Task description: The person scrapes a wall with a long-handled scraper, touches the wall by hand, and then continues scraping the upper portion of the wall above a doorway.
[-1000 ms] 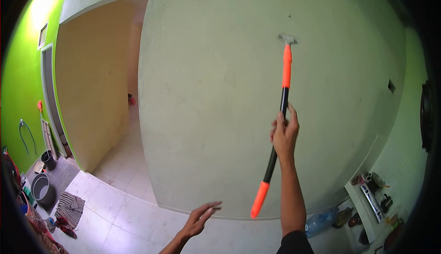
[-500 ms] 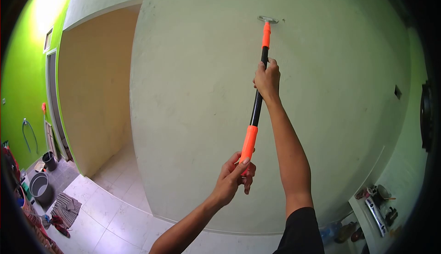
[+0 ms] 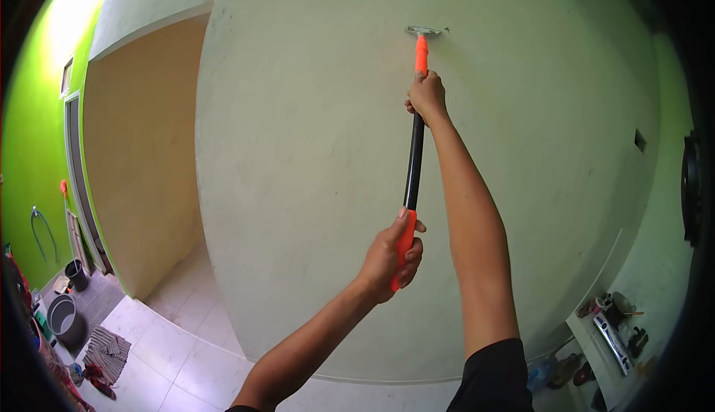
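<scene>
Head view: a long-handled scraper [image 3: 414, 144] stands nearly upright in the middle of the frame, its metal blade pressed to the pale wall [image 3: 298, 151] near the top. Right hand [image 3: 427, 96] is wrapped tight around the upper shaft just below the blade; left hand [image 3: 392, 256] is clenched on the orange lower grip.

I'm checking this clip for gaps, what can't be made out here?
- Head view: scraper blade edge, too small to tell whether it touches the wall.
- Head view: lower orange grip mostly covered by the left hand; right hand hides upper grip.
- Head view: shelf clutter, tiny, cut by the dark lens rim.
</scene>
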A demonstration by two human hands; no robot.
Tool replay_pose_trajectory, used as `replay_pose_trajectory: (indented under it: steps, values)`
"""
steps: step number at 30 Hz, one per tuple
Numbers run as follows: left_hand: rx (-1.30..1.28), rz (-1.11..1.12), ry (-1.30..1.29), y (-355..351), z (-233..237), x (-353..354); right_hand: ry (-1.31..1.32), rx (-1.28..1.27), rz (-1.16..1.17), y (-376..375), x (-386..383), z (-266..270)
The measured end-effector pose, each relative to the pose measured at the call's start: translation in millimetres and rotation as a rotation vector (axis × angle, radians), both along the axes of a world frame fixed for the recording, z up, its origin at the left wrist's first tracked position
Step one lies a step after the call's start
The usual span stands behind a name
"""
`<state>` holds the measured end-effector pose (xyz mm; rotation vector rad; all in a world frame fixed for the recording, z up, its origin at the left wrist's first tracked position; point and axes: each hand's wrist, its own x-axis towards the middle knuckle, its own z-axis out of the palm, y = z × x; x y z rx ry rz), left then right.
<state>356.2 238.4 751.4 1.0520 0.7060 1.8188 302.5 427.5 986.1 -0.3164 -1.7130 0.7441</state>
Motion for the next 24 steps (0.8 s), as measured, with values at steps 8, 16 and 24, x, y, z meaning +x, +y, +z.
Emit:
replay_pose_trajectory:
  steps: [8,16,24]
  values:
    - [0.006,-0.030,-0.083,-6,2,1,0.011,0.060,-0.154,21,-21,25]
    - [0.101,-0.142,-0.155,-6,48,17,-0.087,0.140,-0.194,24,-11,82]
    - [0.095,-0.182,-0.177,-11,48,29,-0.117,0.141,-0.153,24,-5,80]
